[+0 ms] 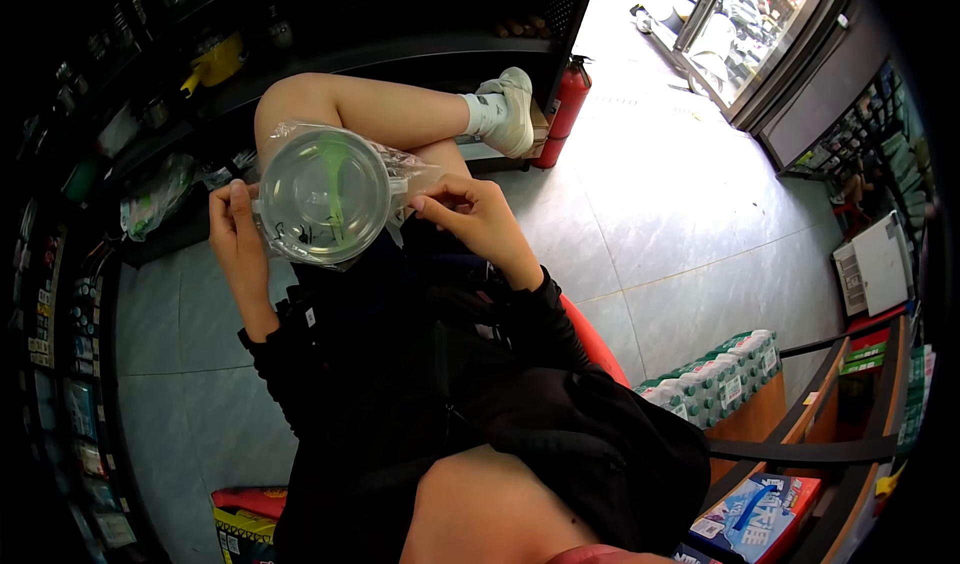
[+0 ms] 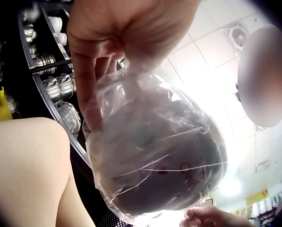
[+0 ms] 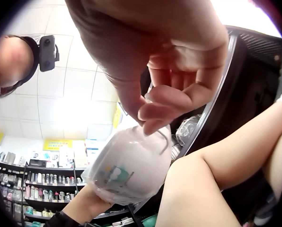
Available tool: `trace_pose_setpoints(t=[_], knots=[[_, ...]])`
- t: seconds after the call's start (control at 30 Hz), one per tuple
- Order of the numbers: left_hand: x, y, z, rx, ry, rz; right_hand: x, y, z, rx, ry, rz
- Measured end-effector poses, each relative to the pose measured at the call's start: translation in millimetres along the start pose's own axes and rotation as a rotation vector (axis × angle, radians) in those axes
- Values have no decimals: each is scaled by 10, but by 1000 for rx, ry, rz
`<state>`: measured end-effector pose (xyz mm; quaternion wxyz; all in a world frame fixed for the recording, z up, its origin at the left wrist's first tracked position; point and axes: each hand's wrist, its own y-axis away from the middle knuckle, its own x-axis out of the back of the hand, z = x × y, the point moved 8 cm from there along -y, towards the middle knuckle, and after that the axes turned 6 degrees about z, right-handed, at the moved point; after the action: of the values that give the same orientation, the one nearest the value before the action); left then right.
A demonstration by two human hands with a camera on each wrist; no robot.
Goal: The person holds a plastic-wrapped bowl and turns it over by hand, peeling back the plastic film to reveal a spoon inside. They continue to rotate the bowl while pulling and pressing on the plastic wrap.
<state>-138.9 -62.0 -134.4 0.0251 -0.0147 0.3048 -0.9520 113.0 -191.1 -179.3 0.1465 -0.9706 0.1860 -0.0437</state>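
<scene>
A round bowl (image 1: 300,209) with a clear lid sits inside a clear plastic bag (image 1: 415,169), held above the lap. Beneath the lid shows a green utensil (image 1: 335,174), and dark handwriting marks the lid's near side. My left hand (image 1: 238,244) grips the bowl's left side through the bag, thumb on top. At the other side, my right hand (image 1: 482,226) pinches the bag beside the bowl's handle (image 1: 398,185) between thumb and fingers. From below, the right wrist view shows the bowl's white side (image 3: 143,163) with a small cartoon print.
Dark shelves (image 1: 400,49) with metalware stand in front, a yellow pot (image 1: 215,64) among it. A red fire extinguisher (image 1: 566,114) is by the shelf end, near the crossed leg's shoe (image 1: 510,109). Bottle packs (image 1: 720,379) and a blue box (image 1: 757,514) lie at the right.
</scene>
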Motion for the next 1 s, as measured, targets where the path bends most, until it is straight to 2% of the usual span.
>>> trace_pose_setpoints(t=[0.27,0.37,0.47,0.57,1.0], knots=[[26,1,-23,30,11,-28,36,33,-186,98,121,59],[17,-6,-32,17,35,-31,26,17,-102,104,96,24],[27,-5,-30,14,42,-28,10,15,-76,69,-33,24],[22,8,11,8,12,-17,9,18,-116,-11,-19,-11],[42,8,-5,4,-35,-3,39,18,-114,-37,-21,5]])
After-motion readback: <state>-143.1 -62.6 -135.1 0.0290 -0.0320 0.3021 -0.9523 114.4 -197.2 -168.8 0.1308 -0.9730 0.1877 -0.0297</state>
